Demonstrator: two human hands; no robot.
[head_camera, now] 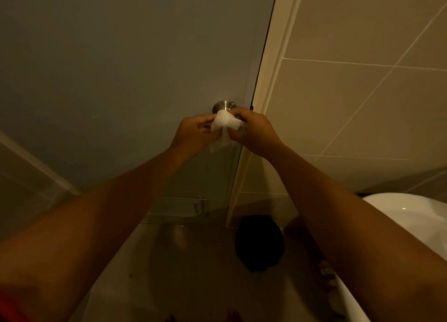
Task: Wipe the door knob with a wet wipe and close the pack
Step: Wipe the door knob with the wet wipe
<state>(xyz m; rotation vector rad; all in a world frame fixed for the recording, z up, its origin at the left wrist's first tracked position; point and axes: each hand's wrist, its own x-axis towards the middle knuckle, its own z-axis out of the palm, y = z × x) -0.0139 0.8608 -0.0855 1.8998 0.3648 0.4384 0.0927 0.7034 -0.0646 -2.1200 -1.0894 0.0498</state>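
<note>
A round metal door knob (223, 107) sits on the grey door (135, 67), near its right edge. Just below and in front of the knob, a white wet wipe (225, 123) is bunched between both hands, with a loose corner hanging down. My left hand (193, 134) pinches its left side. My right hand (251, 133) grips its right side. The wipe covers the knob's lower part. The wipe pack is not in view.
A cream door frame (271, 79) and a tiled wall (362, 79) stand to the right. A white basin (411, 215) fills the lower right. A dark round bin (260, 243) stands on the floor below the frame. A vent (176, 209) is low in the door.
</note>
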